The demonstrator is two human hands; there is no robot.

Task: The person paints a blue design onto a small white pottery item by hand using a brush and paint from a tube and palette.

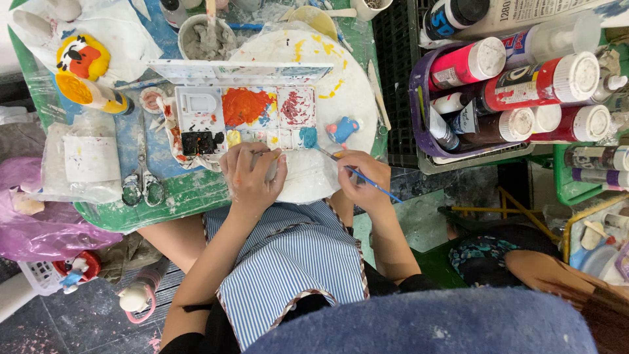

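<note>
My left hand (251, 174) is closed around a small white plaster piece (267, 165) at the near edge of the green table (177, 196). My right hand (362, 177) grips a thin blue-handled paintbrush (359, 173), its tip pointing up-left toward the teal paint (308, 137) on the white paint palette (242, 118). A small blue-painted figure (343, 130) lies on the round white board (347, 92) just above my right hand. A striped apron (288, 262) covers my lap.
A purple basket (419, 124) of paint bottles stands at the right on a black crate. A painted orange and yellow figure (80, 58), a cup of grey paste (206, 36) and plastic bags lie at the left. Another person's dark clothing (498, 249) shows at the lower right.
</note>
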